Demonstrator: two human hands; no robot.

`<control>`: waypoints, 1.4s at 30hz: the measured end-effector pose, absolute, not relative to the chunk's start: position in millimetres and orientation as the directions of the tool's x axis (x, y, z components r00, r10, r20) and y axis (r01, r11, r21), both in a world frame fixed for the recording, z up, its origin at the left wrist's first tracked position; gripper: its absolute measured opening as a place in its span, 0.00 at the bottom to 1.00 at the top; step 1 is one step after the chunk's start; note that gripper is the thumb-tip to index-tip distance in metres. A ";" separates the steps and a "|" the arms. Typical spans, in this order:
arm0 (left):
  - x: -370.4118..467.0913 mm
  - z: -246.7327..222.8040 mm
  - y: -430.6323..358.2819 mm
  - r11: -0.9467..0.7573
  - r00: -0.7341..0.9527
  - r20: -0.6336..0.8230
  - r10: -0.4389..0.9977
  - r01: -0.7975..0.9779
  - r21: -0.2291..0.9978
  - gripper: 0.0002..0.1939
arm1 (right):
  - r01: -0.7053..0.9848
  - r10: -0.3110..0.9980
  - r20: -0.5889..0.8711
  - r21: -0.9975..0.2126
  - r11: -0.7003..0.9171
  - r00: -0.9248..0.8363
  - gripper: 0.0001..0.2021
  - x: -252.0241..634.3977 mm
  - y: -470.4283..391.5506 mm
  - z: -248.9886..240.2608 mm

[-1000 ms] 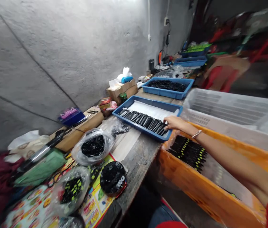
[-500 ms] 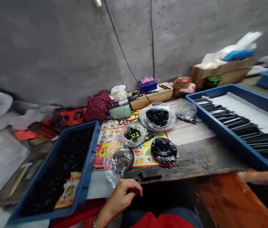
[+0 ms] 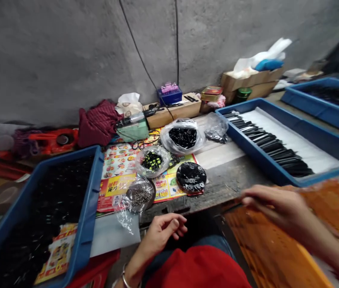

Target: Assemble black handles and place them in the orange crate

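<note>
My left hand [image 3: 167, 231] hovers at the near edge of the table, fingers loosely bent and apart, with nothing seen in it. Out to the right, my right hand [image 3: 269, 202] is closed, its fingers pinched, over an orange surface [image 3: 256, 236]. A thin dark piece [image 3: 231, 209] juts left from its fingertips, blurred. In front of my left hand lie a plastic bag of small metal parts [image 3: 141, 196] and a round dish of black discs [image 3: 191, 177]. Behind them sit a bag of black-and-yellow parts [image 3: 152, 161] and a bag of black pieces [image 3: 183, 137].
A blue tray [image 3: 93, 192] of black parts stands left. Another blue tray [image 3: 295, 112] at right holds a row of slim black pieces on white lining; a third blue tray [image 3: 322, 104] is beyond it. Scissors [image 3: 138, 145], boxes and cloth line the grey wall.
The view has swung right, so the table things appear farther left. My right hand has come into view holding a thin dark piece. My left hand stays near the table's edge.
</note>
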State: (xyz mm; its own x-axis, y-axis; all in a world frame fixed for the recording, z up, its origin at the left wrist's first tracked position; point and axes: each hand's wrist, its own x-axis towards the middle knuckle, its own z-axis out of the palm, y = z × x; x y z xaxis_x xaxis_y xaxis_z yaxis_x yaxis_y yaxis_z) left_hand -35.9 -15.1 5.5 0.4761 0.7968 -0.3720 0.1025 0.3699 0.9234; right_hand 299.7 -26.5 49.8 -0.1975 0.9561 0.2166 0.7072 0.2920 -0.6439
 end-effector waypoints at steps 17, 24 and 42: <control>-34.7 -8.1 -22.7 0.476 0.468 -0.580 0.667 0.331 0.815 0.27 | 0.586 0.930 0.203 -0.730 0.353 -0.307 0.11 187.4 -31.5 8.1; -34.2 5.5 -30.1 -0.379 0.479 0.052 0.876 0.617 0.690 0.16 | 0.125 0.913 -0.346 -0.937 -0.326 -0.214 0.15 188.7 -25.1 -29.8; -11.7 8.9 9.1 -0.192 0.566 -0.120 0.816 0.461 0.866 0.14 | -0.716 0.798 -0.602 -0.545 -0.436 -0.028 0.19 204.9 -41.5 -43.5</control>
